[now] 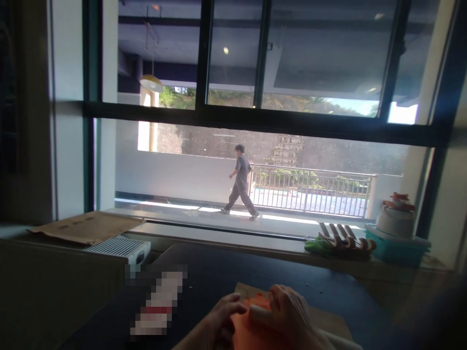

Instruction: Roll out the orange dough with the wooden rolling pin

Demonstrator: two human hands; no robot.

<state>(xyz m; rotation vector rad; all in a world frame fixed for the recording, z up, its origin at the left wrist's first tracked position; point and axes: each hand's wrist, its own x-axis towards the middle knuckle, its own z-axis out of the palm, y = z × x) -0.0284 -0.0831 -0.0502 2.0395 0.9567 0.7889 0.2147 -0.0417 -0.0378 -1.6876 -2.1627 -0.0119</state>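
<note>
On a wooden board (328, 321) at the table's near side lies a flat orange piece (248, 333), like rolled clay, its edge uneven. A white rolling pin (260, 315) lies slantwise over it, one end showing and the other running out to the lower right. Bent over this pin, my right hand (290, 311) grips it from above with curled fingers. My left hand (221, 318) is at the orange piece's left side, fingers bent and apart, with nothing visible in it. Whether its fingertips touch the orange piece, I cannot tell.
The dark table (204, 272) meets a window sill. A blurred-out pale item (158, 304) lies left. Brown paper (87, 227) rests over a white slatted box (122, 247). Wooden-handled tools (343, 238) and a teal box (397, 243) stand right. Outside, a person (241, 180) walks past.
</note>
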